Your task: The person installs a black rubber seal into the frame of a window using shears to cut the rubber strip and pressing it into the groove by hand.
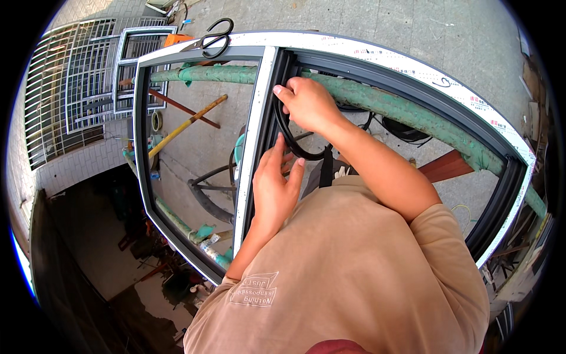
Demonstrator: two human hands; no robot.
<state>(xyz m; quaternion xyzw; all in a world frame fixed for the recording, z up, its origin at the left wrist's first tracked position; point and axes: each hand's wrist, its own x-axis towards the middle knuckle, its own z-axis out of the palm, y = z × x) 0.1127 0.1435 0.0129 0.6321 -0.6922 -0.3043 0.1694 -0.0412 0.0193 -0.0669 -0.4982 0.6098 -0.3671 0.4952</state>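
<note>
At far left, a barred metal grille (53, 76) by a pale tiled wall, then a smaller window frame (121, 56) overlapping the grille in view. Next, an orange object (177, 39) near the top left corner of the large window frame (354, 43), and black-handled scissors (217, 42) lying across the top rail, well apart from both hands. Through the left opening, a green pipe (227, 74) crossing below the rail and a yellow pole (191, 123) slanting lower down. Then the white-faced mullion (259, 118) and, over its lower part, the left hand (276, 186): fingers stretched, thumb spread apart from them, nothing visibly gripped, fingertips just beside the black strip (287, 128); contact too close to tell. Black strip along the dark inner side of the mullion, within the right opening, bending below into a loose loop toward the tan shirt (354, 248). Above the loop, the right hand (308, 105), fingers curled and thumb pressed forward, apparently clamped on the strip at the dark channel. Step in hand, by the look of things: seating the strip along the mullion. Next move, as a judgement, calls for firm thumb pressure, with the loop guided straight and free of twists. Farther right, a reddish-brown board (446, 167) below the frame.
</note>
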